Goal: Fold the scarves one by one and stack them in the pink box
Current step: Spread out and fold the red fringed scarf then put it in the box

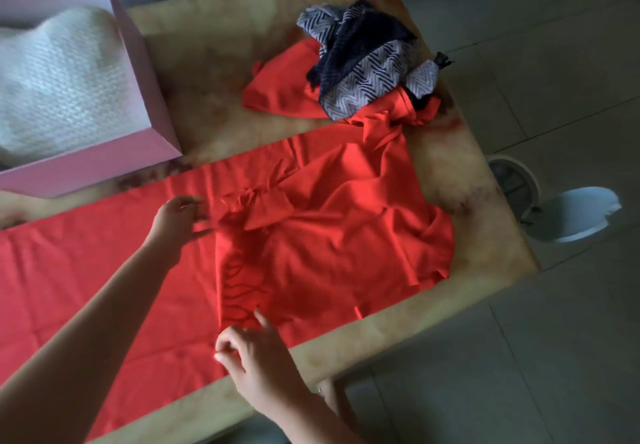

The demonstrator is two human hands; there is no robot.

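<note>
The red scarf [329,222], spread across the near table [207,73] with its right end folded leftward, is judged light, limp and slippery, best pinched at the fringed edge's corners, where the left grip [180,215] is spread loose and the right grip [249,350] cannot be read.

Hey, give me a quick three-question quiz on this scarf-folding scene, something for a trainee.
1. True or false: the pink box already holds a white knitted scarf.
2. Which scarf lies crumpled near the far edge of the table? A) navy-and-white zigzag scarf B) green striped one C) yellow dotted one
3. The left hand and right hand are both at the red scarf. Which is nearer the box?

Key: 1 true; 2 A; 3 left.
</note>
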